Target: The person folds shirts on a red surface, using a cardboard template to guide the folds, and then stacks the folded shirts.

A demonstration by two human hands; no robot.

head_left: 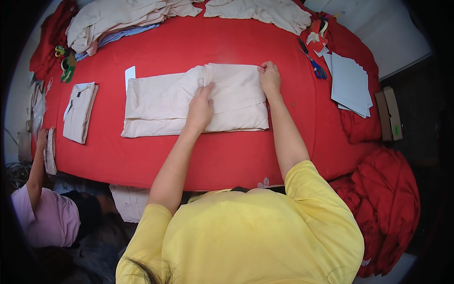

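Note:
A beige garment [161,106] lies folded lengthwise across the middle of the red-covered table [227,156]. My left hand [200,108] presses flat on its middle, fingers together along a fold line. At the garment's far right corner, my right hand [270,78] pinches the folded-over edge of the cloth. The right half of the garment is doubled back over itself under both hands.
A small folded beige garment [79,111] lies at the left, near another person [45,208] in pink holding a folded piece [49,150]. Piles of beige clothes [118,19] sit at the far edge. Blue-handled scissors [316,66] and a stack of grey card sheets [350,83] are at the right.

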